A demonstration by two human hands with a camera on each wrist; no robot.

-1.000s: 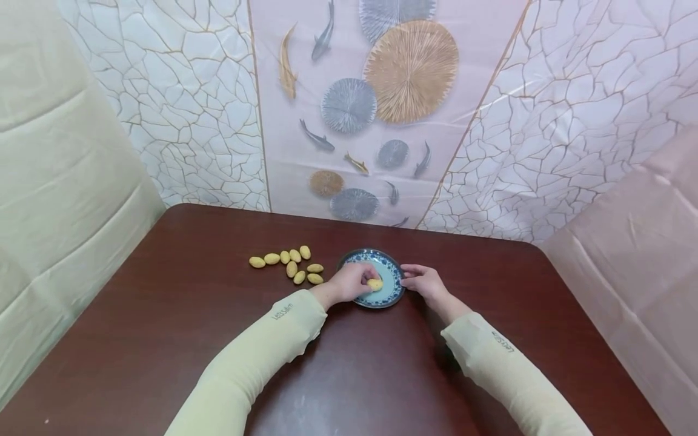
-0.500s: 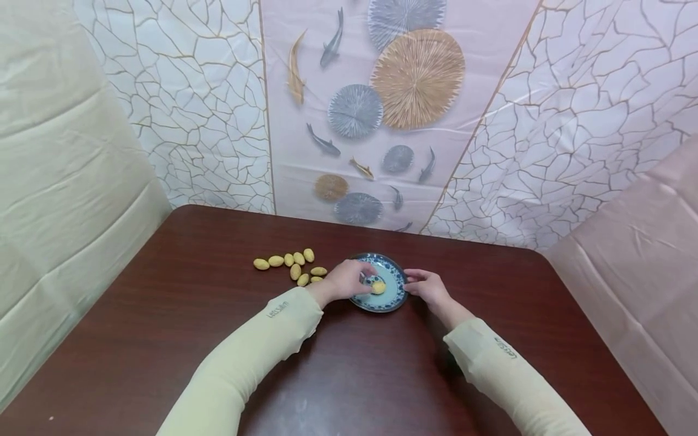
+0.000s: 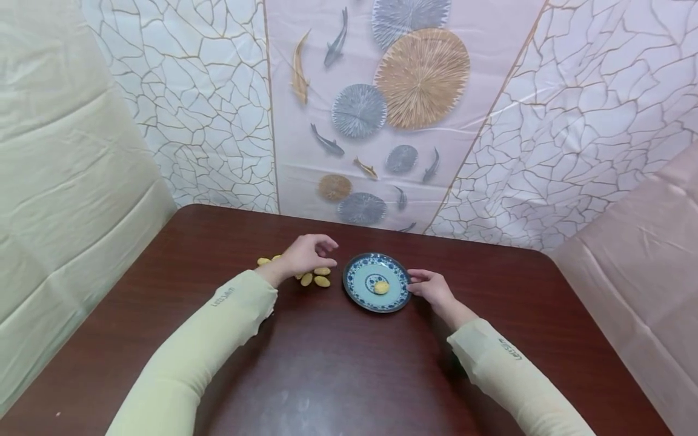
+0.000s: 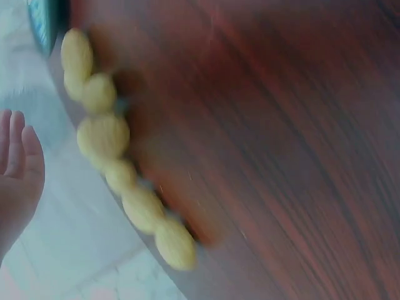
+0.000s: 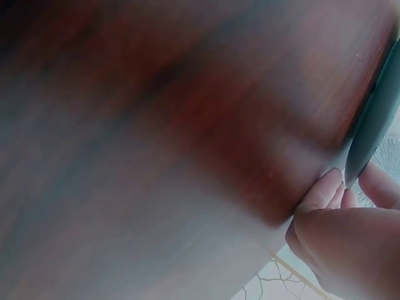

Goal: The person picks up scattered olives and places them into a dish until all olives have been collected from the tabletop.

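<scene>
A round plate (image 3: 360, 289) with a blue patterned rim and pale blue middle lies on the table. One yellow, speckled oval piece (image 3: 382, 287), like a small potato, rests on it. My right hand (image 3: 434, 292) pinches the plate's right edge; in the right wrist view, the thumb and fingers lie on either side of the rim. Left of the plate, my left hand (image 3: 302, 255) hovers with its fingers spread and nothing in them. Under and beside it are several more yellow ovals (image 3: 322, 281), partly hidden by the hand. They form a blurred row in the left wrist view.
The dark red-brown table (image 3: 349, 363) reaches back to a patterned wall cloth (image 3: 354, 151) with fish and round motifs. Padded cream panels (image 3: 71, 181) stand at the left side and pinkish ones (image 3: 649, 272) at the right.
My left hand has let go of the yellow oval on the plate and moved left, over the others. My right hand has stayed at the plate's rim. The head view has shifted slightly.
</scene>
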